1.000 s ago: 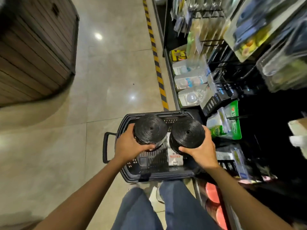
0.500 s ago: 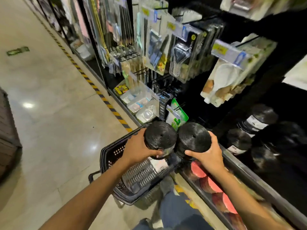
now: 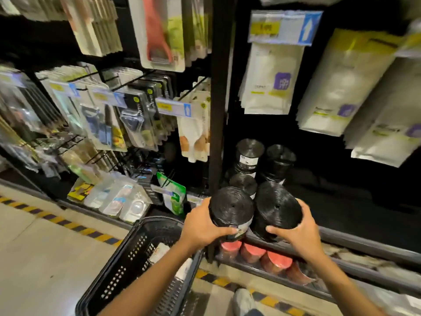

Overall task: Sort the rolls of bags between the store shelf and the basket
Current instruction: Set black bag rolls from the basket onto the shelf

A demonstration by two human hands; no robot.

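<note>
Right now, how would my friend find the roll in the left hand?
Find the shelf's black upright post. Just below it, two hands hold black rolls side by side. The roll in the left hand is nearer the basket and shows a pale label.

A white up-arrow marks the blue-ended price tag (image 3: 284,27); all lettering is blurred.

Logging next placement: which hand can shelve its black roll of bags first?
Right. The right hand holds its black plastic roll over the metal shelf edge, beside the shelved black rolls; the left hand holds its black roll before the black upright post.
</note>
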